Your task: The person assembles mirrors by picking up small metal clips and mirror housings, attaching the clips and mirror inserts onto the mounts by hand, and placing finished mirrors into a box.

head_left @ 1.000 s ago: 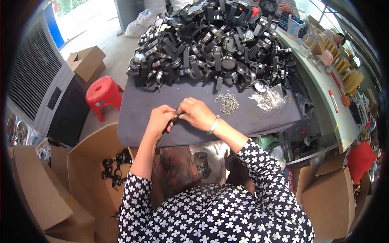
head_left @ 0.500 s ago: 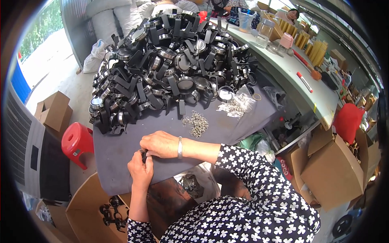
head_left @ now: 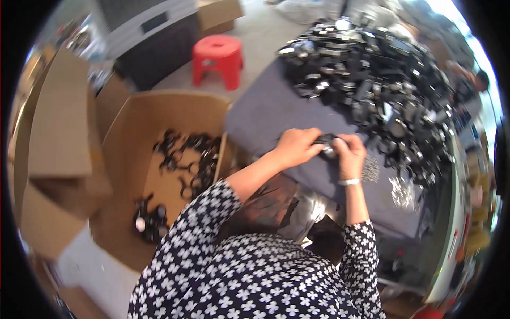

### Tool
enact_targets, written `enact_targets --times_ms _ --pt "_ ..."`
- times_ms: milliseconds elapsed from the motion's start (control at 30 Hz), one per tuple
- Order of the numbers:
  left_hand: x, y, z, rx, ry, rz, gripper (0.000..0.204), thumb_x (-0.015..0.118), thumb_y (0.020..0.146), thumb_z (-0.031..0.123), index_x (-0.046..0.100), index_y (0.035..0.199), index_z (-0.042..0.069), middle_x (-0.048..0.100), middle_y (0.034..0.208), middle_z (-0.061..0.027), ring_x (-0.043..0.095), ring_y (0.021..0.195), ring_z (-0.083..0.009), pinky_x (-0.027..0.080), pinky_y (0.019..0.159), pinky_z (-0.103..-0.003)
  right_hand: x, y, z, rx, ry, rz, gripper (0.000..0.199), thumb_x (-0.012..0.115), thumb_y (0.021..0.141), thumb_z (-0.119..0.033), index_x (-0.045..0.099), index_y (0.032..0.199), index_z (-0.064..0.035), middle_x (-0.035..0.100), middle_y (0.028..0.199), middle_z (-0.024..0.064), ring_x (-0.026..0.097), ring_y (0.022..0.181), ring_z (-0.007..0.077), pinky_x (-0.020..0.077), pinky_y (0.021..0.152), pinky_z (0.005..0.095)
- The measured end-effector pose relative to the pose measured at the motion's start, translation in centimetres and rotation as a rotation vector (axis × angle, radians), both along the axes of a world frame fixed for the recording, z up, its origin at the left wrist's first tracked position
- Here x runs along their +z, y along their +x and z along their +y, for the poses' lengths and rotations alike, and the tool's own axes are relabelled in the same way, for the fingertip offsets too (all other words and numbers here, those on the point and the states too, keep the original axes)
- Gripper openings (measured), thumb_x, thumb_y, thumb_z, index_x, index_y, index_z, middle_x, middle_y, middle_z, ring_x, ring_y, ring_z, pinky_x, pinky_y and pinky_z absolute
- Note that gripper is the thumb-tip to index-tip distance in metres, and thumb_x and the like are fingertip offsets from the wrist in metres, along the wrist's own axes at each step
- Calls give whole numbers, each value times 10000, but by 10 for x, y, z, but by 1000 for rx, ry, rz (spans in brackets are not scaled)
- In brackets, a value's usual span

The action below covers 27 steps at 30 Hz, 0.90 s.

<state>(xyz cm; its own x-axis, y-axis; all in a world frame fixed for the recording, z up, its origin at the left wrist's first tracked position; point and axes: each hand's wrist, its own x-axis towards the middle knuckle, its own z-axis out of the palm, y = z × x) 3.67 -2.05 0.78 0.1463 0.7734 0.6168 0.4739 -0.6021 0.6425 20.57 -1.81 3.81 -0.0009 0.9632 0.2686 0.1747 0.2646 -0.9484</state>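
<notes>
Between left hand [head_left: 297, 148] and right hand [head_left: 349, 154]: small black part [head_left: 325, 141], gripped.

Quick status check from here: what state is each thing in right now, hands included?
Left hand: closed on the small black part, over the grey cloth.
Right hand: gripping the same part from the other side.
Small black part: held between both hands, mostly hidden.
Cardboard box: open, some black parts on its bottom.
Pile of black parts: heaped loose on the table.
Small metal pieces: loose cluster beside the right hand.
Red stool: upright, nothing on it.
</notes>
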Motion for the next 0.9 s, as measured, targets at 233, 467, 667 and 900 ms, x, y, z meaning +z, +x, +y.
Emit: enact_targets --times_ms 233,467,667,900 --pt "-4 -5 20 40 -212 -199 218 599 738 255 594 806 48 605 714 -149 585 643 -320 462 570 -393 -29 10 6 -145 195 72 93 605 792 -35 517 785 -3 557 765 45 535 637 87 463 567 206" --pt "2 -131 -32 135 -607 -767 140 546 798 175 590 798 41 518 587 7 487 510 -80 391 476 -222 -39 20 -7 -212 123 124 118 604 803 -59 498 779 -13 541 642 41 500 547 84 426 515 195" --pt "-123 -295 -179 788 -771 -787 206 551 840 239 562 812 35 456 536 -1 361 381 -61 253 351 -198 -40 24 -14 -173 161 -10 96 598 808 -46 511 790 -10 537 705 34 507 585 81 425 541 190" --pt "-269 -329 -383 1130 -1414 211 304 599 752 308 624 836 17 636 756 -126 619 648 -230 477 586 -343 -43 20 -10 -102 100 -30 106 607 805 -58 512 810 -11 531 686 33 493 583 80 415 550 189"
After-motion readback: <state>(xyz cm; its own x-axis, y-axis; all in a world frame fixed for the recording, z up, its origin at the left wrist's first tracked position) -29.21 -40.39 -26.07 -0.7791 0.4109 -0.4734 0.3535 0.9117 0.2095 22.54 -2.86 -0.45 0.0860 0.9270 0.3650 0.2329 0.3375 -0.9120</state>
